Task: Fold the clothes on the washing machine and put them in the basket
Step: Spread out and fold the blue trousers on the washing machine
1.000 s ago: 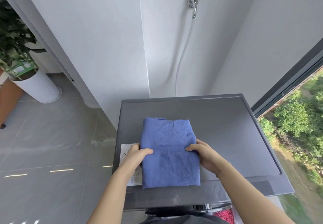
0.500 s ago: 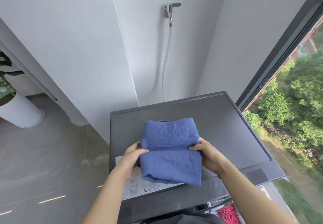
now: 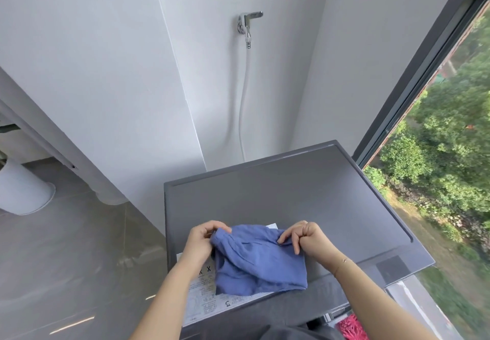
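Lifted off the lid since a second ago, when it lay flat and spread under both palms: blue folded garment (image 3: 261,260) now raised at its far edge, near part drooping over the front of the grey washing machine (image 3: 291,194) and covering part of a white printed label (image 3: 204,297) stuck to the lid. Gripped at the upper left corner by the left hand (image 3: 202,239), fingers curled round a bunched fold of cloth; pinched at the upper right corner by the right hand (image 3: 309,237), thumb and fingers closed on the fabric, knuckles bent, thin bracelet at the wrist. Held close to the body, near the front of the machine, far part of the lid bare behind it. Seen lower in the view than before, with more wall overhead. Mounted on the white wall behind: chrome tap (image 3: 248,23) with a white hose (image 3: 245,95) running down behind the machine. At far left, white planter (image 3: 22,191) on the grey tiled floor (image 3: 79,247); at right, dark-framed window (image 3: 413,74) onto green trees; at bottom right, a scrap of red-pink material (image 3: 352,327), too cut off to identify
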A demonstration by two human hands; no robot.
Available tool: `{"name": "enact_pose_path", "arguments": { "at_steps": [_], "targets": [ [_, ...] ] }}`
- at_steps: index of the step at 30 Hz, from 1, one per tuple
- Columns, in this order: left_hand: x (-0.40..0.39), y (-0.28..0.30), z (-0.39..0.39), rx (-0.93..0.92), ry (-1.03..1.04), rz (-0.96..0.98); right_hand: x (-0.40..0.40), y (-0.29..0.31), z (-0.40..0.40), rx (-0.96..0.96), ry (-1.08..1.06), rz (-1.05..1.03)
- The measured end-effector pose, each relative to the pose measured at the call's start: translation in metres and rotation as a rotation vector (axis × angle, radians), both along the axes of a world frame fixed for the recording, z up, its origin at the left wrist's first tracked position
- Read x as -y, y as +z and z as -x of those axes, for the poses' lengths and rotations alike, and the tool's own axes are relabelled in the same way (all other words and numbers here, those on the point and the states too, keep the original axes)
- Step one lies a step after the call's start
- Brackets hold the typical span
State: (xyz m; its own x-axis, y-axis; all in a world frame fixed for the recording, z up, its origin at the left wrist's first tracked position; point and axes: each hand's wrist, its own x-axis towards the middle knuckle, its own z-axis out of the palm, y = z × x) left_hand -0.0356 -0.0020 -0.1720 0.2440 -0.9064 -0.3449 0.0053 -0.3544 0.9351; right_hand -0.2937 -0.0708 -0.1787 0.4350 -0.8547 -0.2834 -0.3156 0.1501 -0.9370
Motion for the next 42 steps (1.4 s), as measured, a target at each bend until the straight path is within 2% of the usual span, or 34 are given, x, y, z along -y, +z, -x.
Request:
{"name": "enact_pose_path", "arguments": {
  "at_steps": [5, 7, 9, 12, 14, 16, 19, 22, 25, 27, 30, 31, 33, 35, 38, 40, 42],
  "targets": [
    [0.006, 0.012, -0.023, 0.613, -0.45, 0.045, -0.004, 0.0, 0.005, -0.04, -0.23, 0.073],
    [0.006, 0.032, -0.02, 0.745, -0.484, 0.015, -0.01, 0.012, -0.002, -0.075, -0.254, 0.148],
    [0.006, 0.051, -0.003, 0.842, -0.409, 0.089, -0.02, 0.022, -0.019, -0.156, -0.204, 0.314],
    [0.007, 0.053, 0.029, 1.011, -0.357, 0.21, -0.038, 0.008, -0.043, -0.478, -0.102, 0.634],
    [-0.001, 0.028, 0.042, 1.183, -0.422, 0.047, -0.048, -0.013, -0.047, -0.723, -0.036, 0.686],
    [-0.019, 0.002, 0.043, 1.283, -0.451, -0.044, -0.059, -0.03, -0.042, -0.852, -0.029, 0.632],
    [-0.047, -0.025, 0.037, 1.258, -0.477, -0.037, -0.065, -0.041, -0.035, -0.891, -0.032, 0.601],
    [-0.051, -0.027, 0.038, 1.206, -0.439, -0.002, -0.066, -0.038, -0.038, -0.861, -0.009, 0.572],
    [-0.046, -0.029, 0.037, 1.094, -0.307, 0.101, -0.064, -0.037, -0.034, -0.646, -0.057, 0.548],
    [-0.049, -0.025, 0.035, 0.801, -0.048, 0.1, -0.063, -0.029, -0.027, -0.388, -0.219, 0.406],
    [-0.053, -0.021, 0.029, 0.347, 0.213, -0.065, -0.067, -0.014, -0.015, -0.141, -0.534, 0.126],
    [-0.053, -0.021, 0.025, 0.254, 0.224, -0.129, -0.068, -0.011, -0.012, -0.093, -0.579, 0.026],
    [-0.052, -0.022, 0.02, 0.23, 0.147, -0.24, -0.073, -0.006, -0.009, -0.108, -0.556, -0.097],
    [-0.046, -0.02, 0.015, 0.277, 0.051, -0.33, -0.071, 0.0, -0.009, -0.245, -0.44, -0.114],
    [-0.035, -0.013, 0.012, 0.198, -0.051, -0.414, -0.065, 0.012, -0.009, -0.373, -0.352, -0.184],
    [-0.029, -0.009, 0.012, 0.157, -0.118, -0.437, -0.063, 0.017, -0.007, -0.359, -0.362, -0.252],
    [-0.028, -0.007, 0.013, 0.089, -0.148, -0.425, -0.066, 0.019, -0.006, -0.244, -0.412, -0.313]
  ]
}}
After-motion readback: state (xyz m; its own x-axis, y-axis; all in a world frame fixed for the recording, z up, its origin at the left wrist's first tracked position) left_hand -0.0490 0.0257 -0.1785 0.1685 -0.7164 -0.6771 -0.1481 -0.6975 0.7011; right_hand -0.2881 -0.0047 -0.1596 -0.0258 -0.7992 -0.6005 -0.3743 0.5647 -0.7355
